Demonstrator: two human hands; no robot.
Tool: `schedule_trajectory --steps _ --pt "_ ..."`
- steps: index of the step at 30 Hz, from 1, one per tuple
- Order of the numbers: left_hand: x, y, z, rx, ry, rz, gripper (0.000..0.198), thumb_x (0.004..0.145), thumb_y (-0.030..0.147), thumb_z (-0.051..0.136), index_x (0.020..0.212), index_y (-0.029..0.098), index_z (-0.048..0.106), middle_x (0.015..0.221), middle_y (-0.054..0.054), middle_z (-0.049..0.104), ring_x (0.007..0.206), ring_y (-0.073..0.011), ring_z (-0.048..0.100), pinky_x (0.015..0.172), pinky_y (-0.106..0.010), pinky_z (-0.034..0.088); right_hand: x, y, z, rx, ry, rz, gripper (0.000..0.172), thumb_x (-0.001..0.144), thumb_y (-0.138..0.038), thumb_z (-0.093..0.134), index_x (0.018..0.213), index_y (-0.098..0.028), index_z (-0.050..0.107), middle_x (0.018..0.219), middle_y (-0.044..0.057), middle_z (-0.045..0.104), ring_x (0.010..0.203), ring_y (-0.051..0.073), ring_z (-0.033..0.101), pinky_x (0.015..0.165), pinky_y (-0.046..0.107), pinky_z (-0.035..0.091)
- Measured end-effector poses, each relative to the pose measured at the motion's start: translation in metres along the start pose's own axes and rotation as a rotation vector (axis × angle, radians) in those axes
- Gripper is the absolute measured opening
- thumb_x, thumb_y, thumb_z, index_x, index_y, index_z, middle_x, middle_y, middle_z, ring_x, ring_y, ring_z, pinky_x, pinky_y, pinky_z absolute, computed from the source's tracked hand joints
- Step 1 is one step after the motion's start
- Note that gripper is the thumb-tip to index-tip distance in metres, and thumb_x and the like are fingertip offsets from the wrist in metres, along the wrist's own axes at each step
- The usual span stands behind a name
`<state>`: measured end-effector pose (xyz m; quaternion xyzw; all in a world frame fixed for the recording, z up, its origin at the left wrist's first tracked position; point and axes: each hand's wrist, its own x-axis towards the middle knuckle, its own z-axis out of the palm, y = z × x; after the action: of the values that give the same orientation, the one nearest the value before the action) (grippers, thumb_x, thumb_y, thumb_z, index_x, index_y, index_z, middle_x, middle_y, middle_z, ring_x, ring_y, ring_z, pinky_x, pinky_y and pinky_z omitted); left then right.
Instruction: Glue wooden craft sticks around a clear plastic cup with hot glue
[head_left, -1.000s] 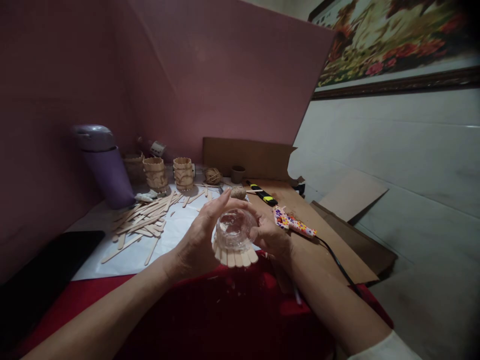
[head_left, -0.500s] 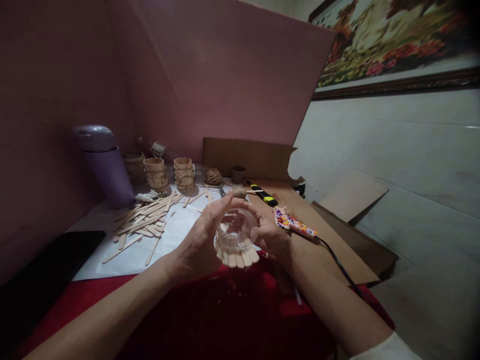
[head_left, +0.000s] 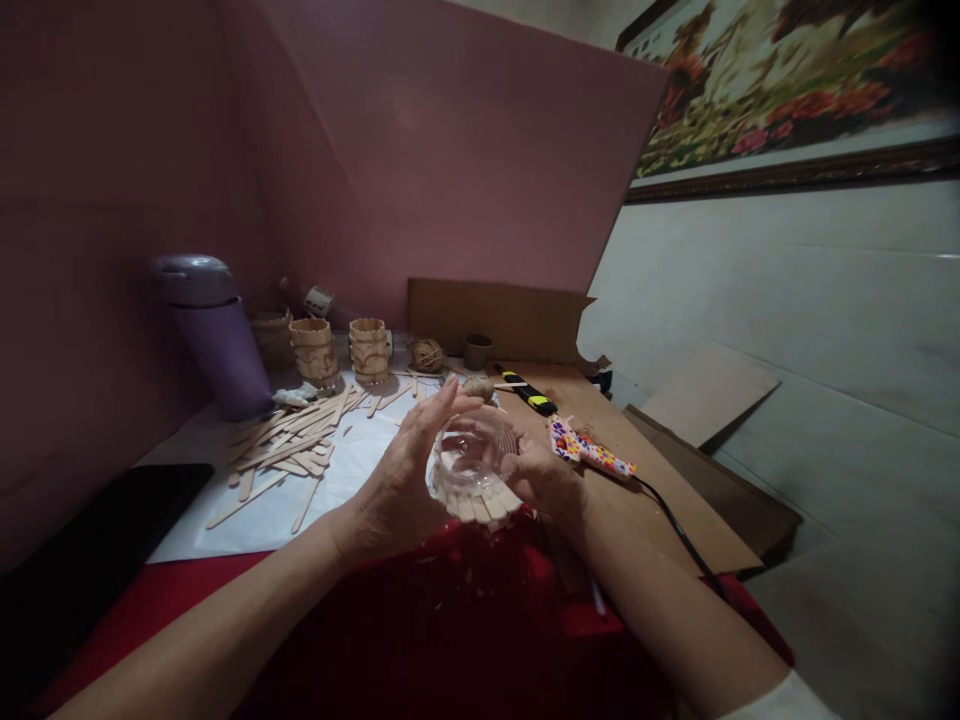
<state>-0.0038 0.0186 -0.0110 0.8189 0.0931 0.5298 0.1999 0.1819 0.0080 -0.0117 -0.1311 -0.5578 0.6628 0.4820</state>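
Between my hands is a clear plastic cup (head_left: 474,452) with pale wooden craft sticks (head_left: 481,507) fixed side by side along its lower side. The cup is tilted, so I look toward its round clear end. My right hand (head_left: 546,474) grips its right side, thumb on the near wall. Around the left side curves my left hand (head_left: 405,470), fingers reaching behind the cup and partly hidden. A ball of twine (head_left: 478,388) lies just beyond the fingers. To the right rests a flower-patterned glue gun (head_left: 589,448) with a black cord.
Loose craft sticks (head_left: 292,440) are piled on white paper (head_left: 202,525) at left. Behind them stand stick-covered cups (head_left: 369,350), a purple bottle (head_left: 225,340) and another twine ball (head_left: 427,355). A black-and-yellow utility knife (head_left: 526,388) lies on cardboard (head_left: 660,510) at right.
The cup has turned and tilted slightly between my hands, so the sticks show at a different angle. My left fingers have lifted and loosened a little around it.
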Motion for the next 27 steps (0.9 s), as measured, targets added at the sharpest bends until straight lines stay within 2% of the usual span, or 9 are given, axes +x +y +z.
schedule_trajectory --steps 4,7,10,12,14,17,20,24,27 --pt "-0.001 -0.001 0.003 -0.156 0.064 -0.198 0.113 0.067 0.021 0.086 0.157 0.033 0.019 0.139 -0.012 0.056 0.127 -0.0337 0.054 0.109 -0.053 0.042 0.002 0.0 0.004 0.0 0.004 0.021 0.065 0.071 -0.05 0.082 0.128 -0.028 0.061 0.127 0.008 0.064 0.121 0.024 0.058 0.102 0.042 0.048" --pt "0.006 0.004 0.002 -0.24 0.131 -0.427 0.11 0.065 0.026 0.088 0.155 0.026 0.025 0.131 -0.011 0.06 0.121 -0.0321 0.057 0.106 -0.05 0.043 0.003 0.002 0.006 0.014 0.027 0.056 0.065 0.078 -0.058 0.073 0.132 -0.025 0.058 0.125 0.01 0.065 0.117 0.024 0.06 0.098 0.038 0.051" --pt "0.014 0.006 -0.003 -0.394 0.202 -0.687 0.093 0.059 0.035 0.09 0.139 0.016 0.046 0.118 -0.013 0.066 0.107 -0.031 0.062 0.092 -0.043 0.05 0.003 0.005 0.006 0.004 0.057 0.107 0.066 0.079 -0.059 0.071 0.133 -0.023 0.057 0.125 0.01 0.065 0.112 0.023 0.063 0.09 0.035 0.055" --pt "0.018 0.005 -0.006 -0.509 0.22 -0.798 0.077 0.057 0.037 0.09 0.122 0.012 0.056 0.109 -0.013 0.068 0.099 -0.0288 0.064 0.086 -0.039 0.051 0.002 0.007 0.006 -0.015 0.083 0.149 0.06 0.08 -0.054 0.073 0.129 -0.021 0.059 0.121 0.009 0.067 0.105 0.021 0.065 0.083 0.031 0.056" --pt "0.02 0.002 -0.008 -0.598 0.237 -0.861 0.065 0.058 0.036 0.09 0.111 0.012 0.061 0.102 -0.012 0.07 0.094 -0.0259 0.064 0.083 -0.036 0.05 0.002 0.01 0.006 -0.011 0.099 0.183 0.054 0.079 -0.05 0.076 0.121 -0.018 0.063 0.113 0.009 0.07 0.095 0.018 0.068 0.076 0.027 0.056" --pt "0.018 -0.004 -0.009 -0.693 0.272 -0.955 0.055 0.059 0.036 0.089 0.103 0.012 0.065 0.094 -0.01 0.071 0.086 -0.0224 0.065 0.079 -0.033 0.049 0.002 0.014 0.005 0.039 0.116 0.24 0.049 0.078 -0.049 0.078 0.111 -0.015 0.067 0.102 0.009 0.073 0.084 0.016 0.07 0.075 0.026 0.055" --pt "0.016 -0.005 -0.008 -0.79 0.259 -1.037 0.052 0.062 0.039 0.088 0.1 0.011 0.067 0.089 -0.01 0.072 0.079 -0.0208 0.065 0.075 -0.032 0.049 0.002 0.017 0.004 0.084 0.154 0.283 0.046 0.079 -0.049 0.076 0.105 -0.013 0.068 0.095 0.01 0.074 0.081 0.016 0.071 0.076 0.026 0.054" --pt "0.018 0.0 -0.01 -0.853 0.227 -1.11 0.053 0.068 0.051 0.08 0.1 0.01 0.068 0.088 -0.013 0.073 0.078 -0.0245 0.067 0.074 -0.035 0.051 0.002 0.018 0.003 0.106 0.194 0.301 0.046 0.077 -0.049 0.077 0.101 -0.01 0.068 0.088 0.011 0.074 0.08 0.017 0.07 0.076 0.027 0.053" --pt "0.019 0.002 -0.013 -0.831 0.262 -1.147 0.047 0.071 0.047 0.076 0.1 0.01 0.069 0.087 -0.012 0.074 0.076 -0.0233 0.067 0.072 -0.034 0.051 0.002 0.018 0.003 0.107 0.219 0.31 0.046 0.077 -0.049 0.078 0.1 -0.011 0.067 0.087 0.011 0.074 0.081 0.018 0.07 0.079 0.03 0.053"
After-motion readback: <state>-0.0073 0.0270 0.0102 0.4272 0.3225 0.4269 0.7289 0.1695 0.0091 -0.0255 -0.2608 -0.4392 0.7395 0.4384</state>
